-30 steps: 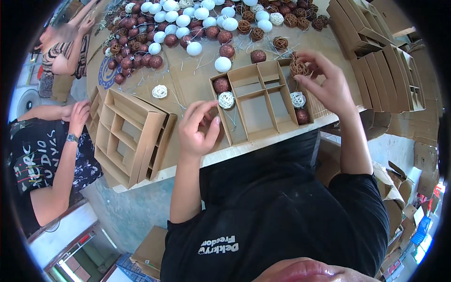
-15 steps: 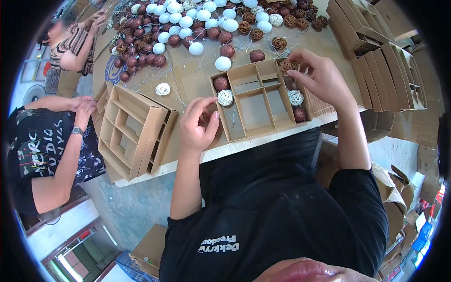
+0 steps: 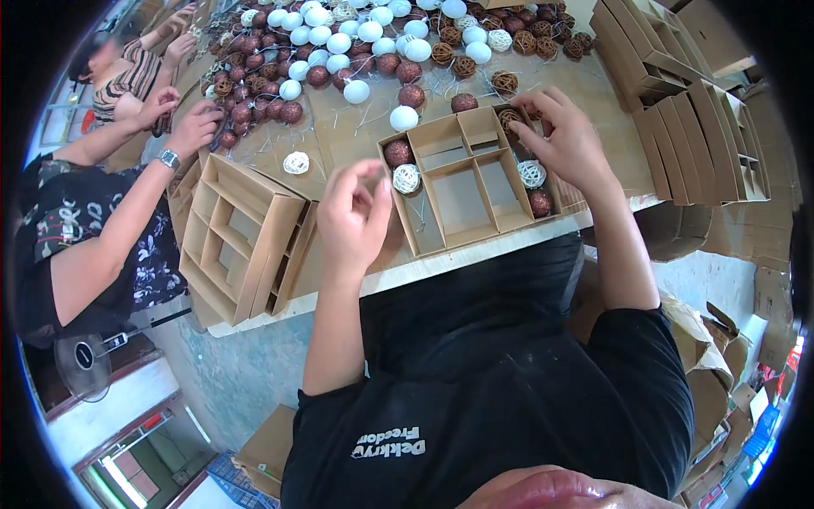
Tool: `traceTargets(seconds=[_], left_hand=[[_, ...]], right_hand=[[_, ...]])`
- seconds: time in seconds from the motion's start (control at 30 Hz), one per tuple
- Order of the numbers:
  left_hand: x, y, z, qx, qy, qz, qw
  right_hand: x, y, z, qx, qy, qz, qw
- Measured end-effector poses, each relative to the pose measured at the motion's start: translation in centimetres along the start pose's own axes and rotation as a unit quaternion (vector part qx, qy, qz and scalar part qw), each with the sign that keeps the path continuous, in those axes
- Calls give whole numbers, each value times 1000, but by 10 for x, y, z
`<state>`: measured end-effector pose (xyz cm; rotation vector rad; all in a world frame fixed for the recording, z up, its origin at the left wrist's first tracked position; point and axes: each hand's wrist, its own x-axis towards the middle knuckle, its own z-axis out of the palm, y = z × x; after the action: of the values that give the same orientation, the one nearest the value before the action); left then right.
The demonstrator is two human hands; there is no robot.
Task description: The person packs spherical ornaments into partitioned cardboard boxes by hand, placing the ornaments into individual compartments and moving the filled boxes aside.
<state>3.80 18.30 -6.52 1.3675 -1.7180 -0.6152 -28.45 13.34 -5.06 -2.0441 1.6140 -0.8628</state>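
Observation:
A shallow cardboard box [image 3: 458,198] with several compartments lies at the table's near edge. Its left column holds a glittery dark-red ball [image 3: 398,153] and a white wicker ball [image 3: 407,178]. In the right column are another white wicker ball [image 3: 532,174] and a dark-red ball [image 3: 540,203]. At the far right corner, thumb and fingers of my right hand [image 3: 561,140] close around a brown wicker ball [image 3: 509,119]. My left hand [image 3: 352,216] is raised beside the box's left side, fingers loosely bent and apart, holding nothing.
White balls [image 3: 370,31], dark-red balls and brown wicker balls with wires are heaped at the back. Divided boxes [image 3: 242,242] are stacked left, more boxes [image 3: 695,140] right. A single white wicker ball [image 3: 296,163] lies mid-table. A co-worker [image 3: 102,229] is at the left.
My left hand has lifted away from the box's left edge. My right hand has shifted slightly left with the brown wicker ball. The co-worker's hands have reached toward the heap.

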Motion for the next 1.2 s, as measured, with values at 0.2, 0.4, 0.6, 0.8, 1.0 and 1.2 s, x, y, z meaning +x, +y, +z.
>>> traceTargets(seconds=[0.2, 0.4, 0.6, 0.8, 1.0, 1.2], left_hand=[[89, 1, 27, 207, -57, 52, 975], [107, 27, 19, 126, -108, -88, 982], [50, 45, -45, -113, -312, -153, 931], [-1, 29, -13, 94, -226, -26, 969], [-2, 40, -6, 163, -200, 13, 966], [0, 36, -1, 211, -203, 65, 954]], right_hand=[[1, 1, 15, 29, 61, -10, 998], [-38, 33, 17, 131, 167, 76, 974], [-51, 52, 21, 236, 200, 88, 947], [-23, 35, 17, 203, 140, 51, 968], [60, -5, 5, -5, 112, 15, 994], [137, 40, 41, -203, -10, 17, 979]])
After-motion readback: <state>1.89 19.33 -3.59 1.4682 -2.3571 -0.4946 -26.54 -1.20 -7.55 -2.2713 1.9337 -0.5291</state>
